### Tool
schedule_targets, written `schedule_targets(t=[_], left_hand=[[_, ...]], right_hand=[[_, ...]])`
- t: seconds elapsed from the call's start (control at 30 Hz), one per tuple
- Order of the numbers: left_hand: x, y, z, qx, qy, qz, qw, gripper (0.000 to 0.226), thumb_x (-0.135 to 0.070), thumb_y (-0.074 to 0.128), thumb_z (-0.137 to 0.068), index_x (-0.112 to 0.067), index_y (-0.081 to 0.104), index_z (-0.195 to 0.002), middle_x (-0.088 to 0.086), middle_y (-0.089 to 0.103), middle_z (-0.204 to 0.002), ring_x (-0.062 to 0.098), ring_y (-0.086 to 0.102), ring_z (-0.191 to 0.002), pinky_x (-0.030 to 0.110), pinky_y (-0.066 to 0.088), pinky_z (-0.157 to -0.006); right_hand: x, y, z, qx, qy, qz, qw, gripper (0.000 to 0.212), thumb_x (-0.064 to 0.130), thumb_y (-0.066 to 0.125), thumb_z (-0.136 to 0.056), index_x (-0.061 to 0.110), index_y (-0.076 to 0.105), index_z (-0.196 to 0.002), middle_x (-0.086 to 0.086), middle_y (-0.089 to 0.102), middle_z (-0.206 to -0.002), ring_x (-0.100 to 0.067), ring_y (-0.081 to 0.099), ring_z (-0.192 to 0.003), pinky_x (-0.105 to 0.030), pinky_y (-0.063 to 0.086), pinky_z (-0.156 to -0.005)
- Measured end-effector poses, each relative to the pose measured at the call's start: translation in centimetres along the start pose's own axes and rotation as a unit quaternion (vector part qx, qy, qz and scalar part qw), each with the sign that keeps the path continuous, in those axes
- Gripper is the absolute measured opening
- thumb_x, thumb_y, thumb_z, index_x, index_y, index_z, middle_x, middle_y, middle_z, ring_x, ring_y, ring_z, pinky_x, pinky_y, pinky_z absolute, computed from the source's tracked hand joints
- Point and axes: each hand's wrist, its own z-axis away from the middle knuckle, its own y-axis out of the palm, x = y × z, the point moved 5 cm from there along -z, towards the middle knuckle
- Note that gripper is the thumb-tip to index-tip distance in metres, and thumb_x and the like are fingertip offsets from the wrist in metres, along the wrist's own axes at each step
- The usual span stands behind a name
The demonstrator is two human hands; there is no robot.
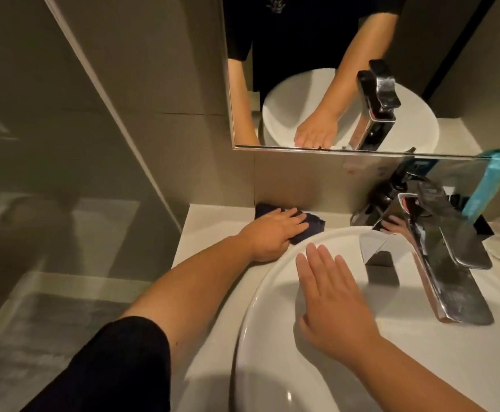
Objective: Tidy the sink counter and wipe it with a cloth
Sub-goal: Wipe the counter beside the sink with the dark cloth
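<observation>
1. Two hands in play: the left hand (268,233) has its fingers pressed flat on the dark cloth (397,221) in the back corner of the counter (201,227), behind the basin (272,292).
2. The right hand (332,295) hovers open over the bowl, fingers loosely together, holding nothing.
3. Tip: I'd keep the palm flat and drag out of the corner toward the front edge.
4. Stuff behind the faucet (439,251) is hard to make out, and the blue tube (489,185) is cut off.

A dark navy cloth (397,223) lies on the white counter (210,221) beside a white basin (260,295), a shiny chrome faucet (448,263), and a turquoise packet (486,185).
</observation>
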Motion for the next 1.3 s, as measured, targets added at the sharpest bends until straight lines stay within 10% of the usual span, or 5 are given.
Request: schedule_targets(t=[0.47,0.8,1.07,1.13,1.3], left_hand=[[-2.3,2.0,15.4,-0.020,-0.054,0.075,0.996,0.049,-0.016,0.045,-0.094,-0.017,0.043,-0.142,-0.002,0.030,-0.156,0.017,0.015,-0.145,0.037,0.010,-0.117],[-14.3,5.0,30.4,-0.051,-0.199,0.121,0.971,0.048,-0.016,0.046,-0.084,-0.013,0.054,-0.132,0.002,0.038,-0.152,0.022,0.022,-0.144,0.043,0.013,-0.118],[-22.4,5.8,34.1,-0.014,-0.285,0.187,0.940,0.050,-0.016,0.040,-0.084,-0.018,0.051,-0.132,0.004,0.042,-0.149,0.026,0.033,-0.139,0.044,0.026,-0.112],[-24.4,5.7,35.3,-0.005,-0.325,0.286,0.901,0.045,-0.017,0.039,-0.085,-0.020,0.054,-0.128,0.007,0.054,-0.137,0.028,0.049,-0.124,0.042,0.040,-0.102],[-28.1,1.5,37.4,-0.159,-0.461,0.550,0.678,0.027,-0.012,0.044,-0.091,-0.020,0.068,-0.101,0.004,0.071,-0.098,0.017,0.065,-0.093,0.038,0.049,-0.090]], right_hand=[[0.0,0.3,0.0,0.004,-0.004,0.041,0.999,0.090,0.031,0.055,-0.064,-0.001,0.029,-0.144,-0.026,0.029,-0.152,-0.043,0.026,-0.141,-0.050,0.010,-0.115],[0.6,-1.0,0.2,0.132,0.015,0.041,0.990,0.096,0.038,0.050,-0.083,0.004,-0.012,-0.148,-0.019,-0.016,-0.158,-0.035,-0.014,-0.146,-0.048,-0.002,-0.119],[0.2,-3.8,1.4,0.177,-0.011,-0.022,0.984,0.088,0.036,0.057,-0.084,0.007,0.007,-0.150,-0.015,0.001,-0.160,-0.031,0.002,-0.147,-0.048,0.012,-0.116],[0.6,-4.7,3.4,0.177,-0.012,-0.074,0.981,0.081,0.040,0.056,-0.081,0.004,0.024,-0.146,-0.019,0.018,-0.155,-0.033,0.018,-0.143,-0.045,0.022,-0.114],[1.9,-7.6,12.2,0.174,0.021,-0.324,0.930,0.026,0.024,0.053,-0.091,0.004,0.069,-0.098,-0.010,0.069,-0.099,-0.031,0.065,-0.098,-0.034,0.046,-0.080]])
